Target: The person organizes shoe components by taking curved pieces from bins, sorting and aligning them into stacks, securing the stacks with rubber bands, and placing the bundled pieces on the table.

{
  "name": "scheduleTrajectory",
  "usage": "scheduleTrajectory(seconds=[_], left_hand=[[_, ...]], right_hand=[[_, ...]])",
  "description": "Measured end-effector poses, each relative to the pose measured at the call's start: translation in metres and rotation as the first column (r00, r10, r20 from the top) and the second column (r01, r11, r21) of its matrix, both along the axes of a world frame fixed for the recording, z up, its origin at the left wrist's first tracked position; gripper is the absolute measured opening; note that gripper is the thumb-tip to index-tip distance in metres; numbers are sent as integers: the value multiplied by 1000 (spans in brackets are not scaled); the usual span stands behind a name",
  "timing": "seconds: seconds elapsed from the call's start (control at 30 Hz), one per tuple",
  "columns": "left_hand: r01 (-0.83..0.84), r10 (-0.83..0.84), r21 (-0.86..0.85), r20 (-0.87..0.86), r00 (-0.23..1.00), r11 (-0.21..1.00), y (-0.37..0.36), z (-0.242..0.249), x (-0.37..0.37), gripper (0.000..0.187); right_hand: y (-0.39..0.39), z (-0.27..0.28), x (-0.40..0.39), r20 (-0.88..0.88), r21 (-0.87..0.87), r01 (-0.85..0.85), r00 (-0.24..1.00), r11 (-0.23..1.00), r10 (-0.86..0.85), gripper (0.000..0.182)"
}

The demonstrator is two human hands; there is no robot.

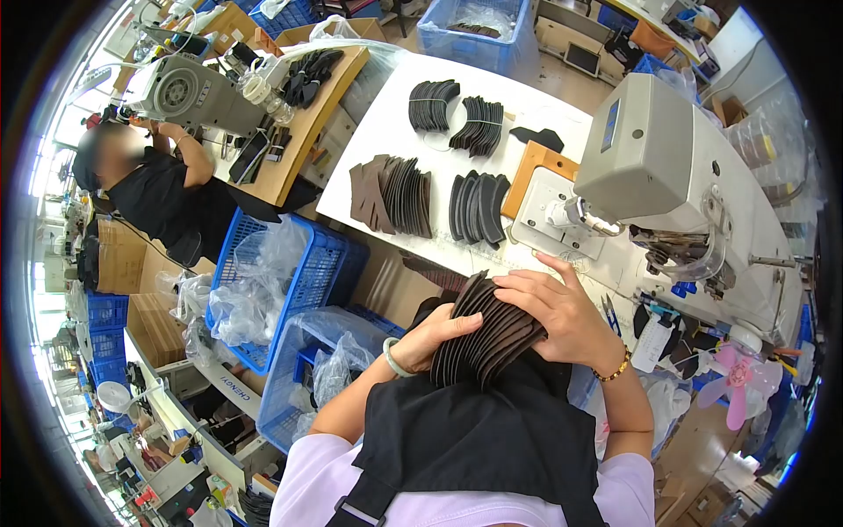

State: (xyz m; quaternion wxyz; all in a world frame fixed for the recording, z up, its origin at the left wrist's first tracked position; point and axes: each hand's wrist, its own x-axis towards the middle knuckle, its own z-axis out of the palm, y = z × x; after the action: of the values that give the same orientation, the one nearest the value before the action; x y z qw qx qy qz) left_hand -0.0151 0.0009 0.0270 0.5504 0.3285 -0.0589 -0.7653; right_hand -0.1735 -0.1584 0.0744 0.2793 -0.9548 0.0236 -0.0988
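Note:
Both hands hold a fanned stack of dark brown cut pieces (486,338) close to my chest, below the table's front edge. My left hand (436,336) supports the stack from the left side, fingers curled under it. My right hand (556,310) lies over the top right of the stack, fingers spread across the pieces. A green bangle is on my left wrist and a beaded bracelet on my right. On the white table (386,132) lie more fanned stacks: a brown one (391,193), a black one (477,207), and two tied black bundles (457,114) farther back.
A grey sewing machine (659,167) stands on the table at right, over an orange-brown board (537,162). Blue crates with plastic bags (281,281) sit on the floor at left. Another person in black (158,193) works at a wooden table behind. A pink fan (742,382) is at right.

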Motion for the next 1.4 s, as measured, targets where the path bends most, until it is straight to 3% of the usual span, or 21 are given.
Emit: scheduleTrajectory(seconds=[0.17, 0.27, 0.37, 0.43, 0.5, 0.53, 0.57, 0.6, 0.67, 0.7, 0.77, 0.83, 0.9, 1.0, 1.03, 1.07, 1.17, 1.23, 1.3, 1.4], left_hand=[[23, -23, 0, -2, 1000, 1000, -1, 7, -2, 46], [109, -106, -22, 95, 990, 994, -4, 9, -4, 48], [100, -95, -101, 53, 994, 990, -4, 5, -4, 49], [98, -98, -94, 7, 995, 991, 1, -9, 0, 50], [53, -76, -104, -228, 971, 993, 8, -19, 7, 49], [52, -61, -84, -107, 992, 995, 15, -22, 10, 57], [52, -61, -83, -112, 992, 995, 22, -32, 11, 57], [-58, 44, -57, -218, 975, 997, 30, -49, 12, 59], [-221, 214, 17, -338, 917, 975, 42, -71, 14, 65], [-218, 211, 20, -344, 915, 976, 44, -78, 16, 65], [-352, 320, 81, -635, 703, 933, 46, -87, 22, 65], [-401, 382, 117, -620, 685, 909, 46, -88, 32, 67], [-478, 436, 49, -500, 748, 877, 43, -80, 43, 68], [-481, 414, 30, -558, 719, 876, 40, -86, 59, 67], [-484, 402, 17, -581, 708, 875, 39, -88, 65, 67], [-436, 384, 43, -556, 737, 899, 38, -88, 71, 64], [-374, 351, 55, -489, 798, 926, 30, -89, 84, 61], [-369, 362, 79, -467, 807, 926, 23, -87, 89, 58], [-361, 384, 133, -326, 864, 923, 18, -86, 94, 56], [-341, 365, 131, -326, 872, 931, 12, -83, 101, 54]], right_hand=[[4, 10, 2, -79, 31, 41, 996, 999, -38, 76], [2, 15, 4, -152, -30, -15, 988, 999, 10, 81], [-1, 12, 5, -180, -46, -54, 983, 997, 45, 82], [-4, 3, 8, -138, 176, -58, 987, 983, 83, 80], [-18, -40, 13, 46, 560, -28, 999, 828, 2, 74], [-27, -68, 16, -36, 691, 127, 989, 712, -141, 63], [-37, -96, 24, -195, 627, 326, 945, 707, -263, 57], [-45, -125, 34, -338, 532, 511, 860, 676, -384, 52], [-50, -188, 56, -253, 282, 611, 791, 740, -557, 43], [-49, -205, 69, -259, 279, 615, 788, 737, -559, 43], [-45, -226, 93, -165, 45, 687, 722, 726, -672, 41], [-48, -237, 102, -219, 27, 698, 702, 715, -677, 39], [-49, -237, 108, -271, 5, 708, 680, 706, -681, 37], [-50, -238, 106, -324, -18, 724, 648, 690, -689, 37], [-53, -240, 104, -308, 55, 732, 659, 679, -686, 36], [-56, -241, 103, -291, 129, 736, 669, 664, -684, 35], [-59, -243, 99, -303, 126, 771, 629, 625, -716, 36], [-57, -244, 100, -313, 87, 787, 603, 611, -733, 37], [-55, -244, 103, -310, 84, 825, 555, 559, -772, 39], [-51, -242, 110, -336, 10, 838, 517, 546, -788, 42]])
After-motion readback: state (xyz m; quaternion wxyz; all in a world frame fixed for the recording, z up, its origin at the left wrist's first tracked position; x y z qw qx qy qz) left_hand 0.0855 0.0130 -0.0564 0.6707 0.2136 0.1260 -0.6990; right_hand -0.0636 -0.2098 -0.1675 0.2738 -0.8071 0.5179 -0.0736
